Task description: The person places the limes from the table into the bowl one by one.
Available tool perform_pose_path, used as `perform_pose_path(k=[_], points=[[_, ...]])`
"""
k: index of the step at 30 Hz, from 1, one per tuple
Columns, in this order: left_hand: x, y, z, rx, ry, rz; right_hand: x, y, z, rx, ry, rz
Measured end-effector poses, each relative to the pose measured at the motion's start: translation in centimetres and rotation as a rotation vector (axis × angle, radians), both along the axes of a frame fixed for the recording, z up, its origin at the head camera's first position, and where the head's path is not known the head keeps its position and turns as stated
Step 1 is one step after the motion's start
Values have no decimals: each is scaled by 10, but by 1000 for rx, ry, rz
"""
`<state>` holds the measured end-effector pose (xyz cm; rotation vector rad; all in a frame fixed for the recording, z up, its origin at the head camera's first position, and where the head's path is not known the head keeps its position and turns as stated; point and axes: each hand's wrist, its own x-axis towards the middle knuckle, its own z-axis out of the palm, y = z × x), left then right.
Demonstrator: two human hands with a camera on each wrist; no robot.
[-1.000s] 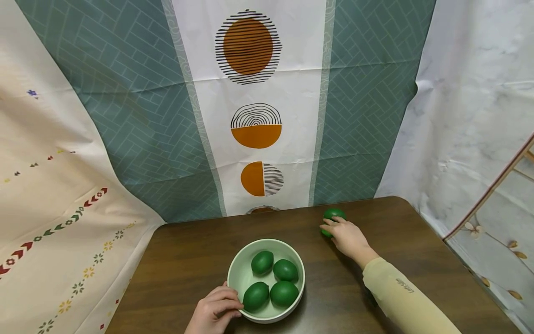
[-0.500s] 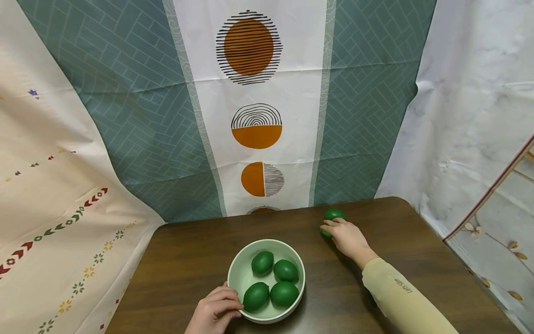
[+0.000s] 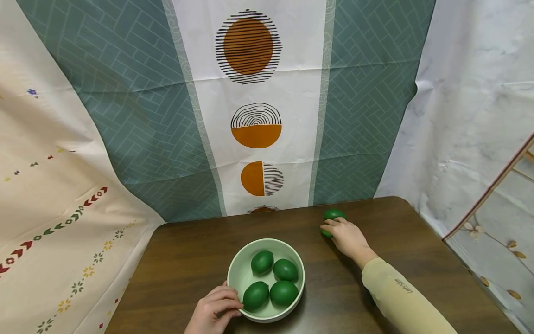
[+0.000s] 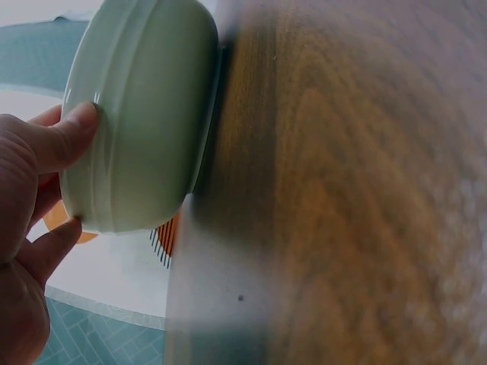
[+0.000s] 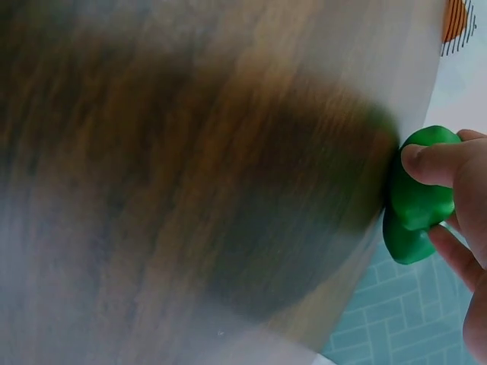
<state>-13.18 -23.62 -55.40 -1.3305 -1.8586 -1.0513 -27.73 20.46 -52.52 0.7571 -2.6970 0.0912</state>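
Observation:
A pale green bowl (image 3: 233, 278) stands on the table's near middle with several green limes (image 3: 283, 293) inside. My left hand (image 3: 213, 310) pinches its left rim; in the left wrist view the thumb presses the outer wall of the bowl (image 4: 152, 114). At the back right, my right hand (image 3: 350, 239) holds a green lime (image 3: 326, 234) that is mostly covered by the fingers. Just behind it lies a second lime (image 3: 335, 213). The right wrist view has the thumb on the held lime (image 5: 424, 199), with the other lime (image 5: 405, 242) against it.
The brown wooden table (image 3: 187, 250) has its back edge along a patterned cloth (image 3: 267, 93). A cream cloth (image 3: 83, 232) hangs at the left and a marbled white sheet (image 3: 467, 116) at the right. Bare tabletop lies between the bowl and the right hand.

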Motion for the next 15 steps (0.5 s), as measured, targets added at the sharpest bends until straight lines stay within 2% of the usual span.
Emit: perform_pose_path(k=[6,15], points=[[0,0,0,0,3,-2,0,-1,0,-34,-8,-19],[0,0,0,0,2,-1,9,-10,13,-202,-27,8]])
